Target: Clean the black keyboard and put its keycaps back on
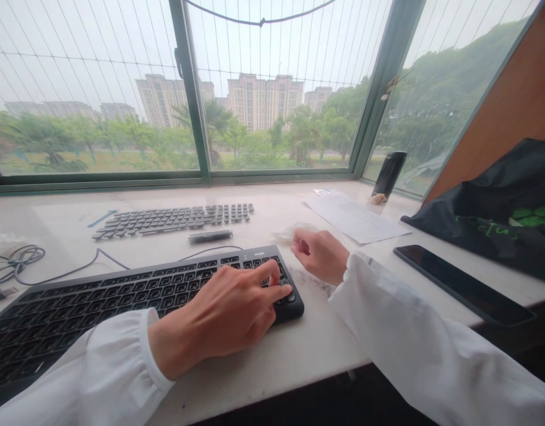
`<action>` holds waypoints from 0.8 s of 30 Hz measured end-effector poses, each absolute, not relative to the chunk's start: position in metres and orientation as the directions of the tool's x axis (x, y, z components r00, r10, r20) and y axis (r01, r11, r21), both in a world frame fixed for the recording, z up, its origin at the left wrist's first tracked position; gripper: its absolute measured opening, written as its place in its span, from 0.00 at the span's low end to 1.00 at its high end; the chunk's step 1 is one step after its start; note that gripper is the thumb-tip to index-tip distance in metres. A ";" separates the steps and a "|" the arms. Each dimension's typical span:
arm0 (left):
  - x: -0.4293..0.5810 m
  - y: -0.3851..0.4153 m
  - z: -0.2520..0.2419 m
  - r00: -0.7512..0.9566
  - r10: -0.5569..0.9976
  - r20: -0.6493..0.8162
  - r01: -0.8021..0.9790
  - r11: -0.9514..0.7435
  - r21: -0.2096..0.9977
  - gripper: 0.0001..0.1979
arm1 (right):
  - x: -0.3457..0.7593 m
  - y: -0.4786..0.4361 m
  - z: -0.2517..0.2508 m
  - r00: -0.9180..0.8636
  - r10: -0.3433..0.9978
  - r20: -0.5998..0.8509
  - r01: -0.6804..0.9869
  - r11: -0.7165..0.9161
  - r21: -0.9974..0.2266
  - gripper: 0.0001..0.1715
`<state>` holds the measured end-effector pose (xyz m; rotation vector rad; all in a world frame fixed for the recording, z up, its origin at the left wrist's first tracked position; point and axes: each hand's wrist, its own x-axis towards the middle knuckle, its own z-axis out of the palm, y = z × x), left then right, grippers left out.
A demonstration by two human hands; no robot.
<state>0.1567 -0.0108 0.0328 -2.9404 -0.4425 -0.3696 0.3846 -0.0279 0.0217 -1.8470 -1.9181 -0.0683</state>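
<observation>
Black keyboard [99,302]: left hand [230,313] holds nothing, fingertips on the corner key; press straight down. Right hand [321,255] curled just beside, contents unclear.

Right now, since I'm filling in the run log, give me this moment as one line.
left hand: fingertips on black keyboard right end | right hand: curled beside it, contents unclear | behind: loose keycaps in rows | phone right
</observation>
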 end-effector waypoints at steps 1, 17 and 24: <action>0.157 -0.009 0.031 0.921 0.263 0.286 0.304 -0.947 -0.107 0.21 | 0.385 -0.028 0.022 0.025 0.931 0.365 0.955 0.086 -0.283 0.05; 0.157 -0.010 0.029 0.892 0.278 0.356 0.321 -0.945 -0.068 0.25 | 0.386 -0.027 0.021 0.034 0.929 0.369 0.962 0.070 -0.265 0.03; 0.157 -0.011 0.031 0.916 0.294 0.272 0.321 -0.945 -0.058 0.23 | 0.386 -0.026 0.021 0.045 0.930 0.366 0.964 0.056 -0.261 0.03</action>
